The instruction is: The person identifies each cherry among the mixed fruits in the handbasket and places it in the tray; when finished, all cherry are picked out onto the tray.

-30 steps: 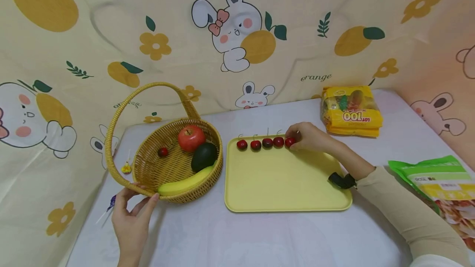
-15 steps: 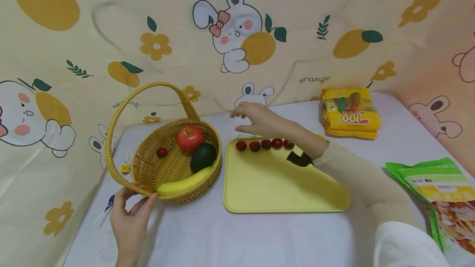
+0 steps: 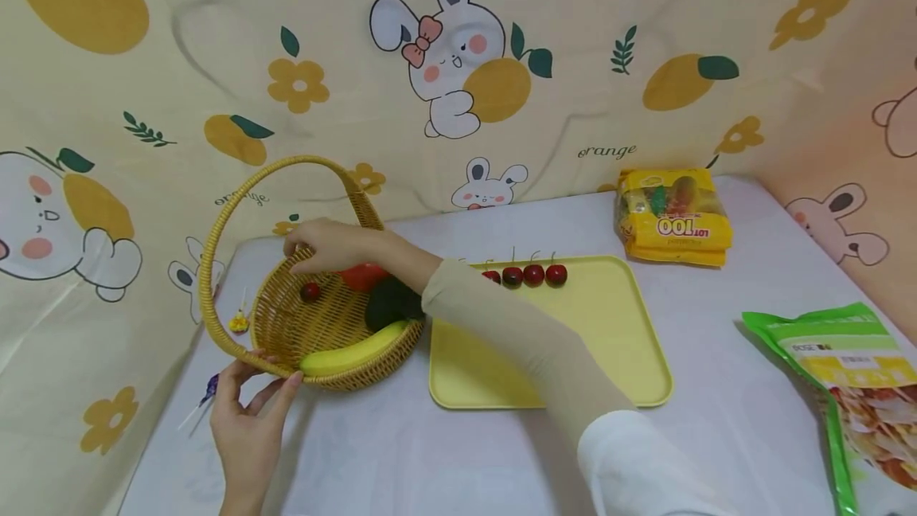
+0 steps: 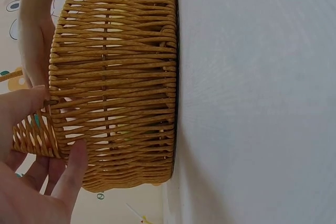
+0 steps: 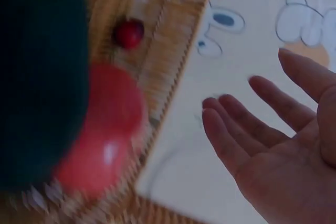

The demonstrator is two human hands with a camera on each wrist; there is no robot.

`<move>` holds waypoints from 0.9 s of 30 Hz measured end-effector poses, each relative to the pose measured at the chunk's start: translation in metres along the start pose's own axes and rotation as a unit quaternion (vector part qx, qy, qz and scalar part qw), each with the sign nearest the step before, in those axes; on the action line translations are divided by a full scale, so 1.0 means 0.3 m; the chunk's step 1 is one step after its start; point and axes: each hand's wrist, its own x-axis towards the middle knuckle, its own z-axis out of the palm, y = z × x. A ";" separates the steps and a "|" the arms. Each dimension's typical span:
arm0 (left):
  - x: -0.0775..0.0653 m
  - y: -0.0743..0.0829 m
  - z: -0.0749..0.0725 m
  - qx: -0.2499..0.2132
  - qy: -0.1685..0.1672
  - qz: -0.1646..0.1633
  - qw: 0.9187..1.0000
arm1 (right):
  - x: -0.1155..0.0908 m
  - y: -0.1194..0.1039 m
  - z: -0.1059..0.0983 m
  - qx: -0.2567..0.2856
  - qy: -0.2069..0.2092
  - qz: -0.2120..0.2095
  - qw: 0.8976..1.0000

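My left hand [image 3: 247, 428] grips the near left of the wicker basket [image 3: 368, 377] where its tall handle joins the rim; in the left wrist view, a finger lies against the woven wall [image 4: 121, 93]. Above the basket's back rim hovers my right hand [image 3: 325, 244], fingers loosely spread and holding nothing in the right wrist view. Inside the basket lie a cherry [image 3: 310, 291], a red round fruit [image 5: 105, 129], a dark green avocado [image 3: 390, 305] and a banana [image 3: 354, 353]. My right forearm partly covers the red fruit and avocado. Several stemmed cherries [image 3: 533, 275] line the back of the yellow tray [image 3: 616, 341].
Left of the basket lie a yellow lollipop [image 3: 239, 321] and a purple lollipop [image 3: 210, 388]. A yellow snack pack [image 3: 673, 217] stands at the back right. A green food bag [image 3: 852, 396] lies at the right edge. A patterned cloth [image 3: 573, 70] hangs behind the table.
My right hand has let go of the rightmost cherry in the tray's row and swept left over the tray to the basket. The left hand keeps its grip on the basket.
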 end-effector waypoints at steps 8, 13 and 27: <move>0.004 -0.008 -0.005 -0.003 -0.003 -0.001 1.000 | 0.093 -0.019 0.105 0.013 -0.072 0.022 0.997; 0.005 -0.010 -0.004 -0.010 -0.002 -0.005 1.000 | 0.101 -0.001 0.123 -0.002 -0.089 0.029 0.996; 0.002 -0.002 -0.002 -0.007 0.000 -0.012 1.000 | 0.120 0.045 0.191 0.011 -0.106 0.047 0.993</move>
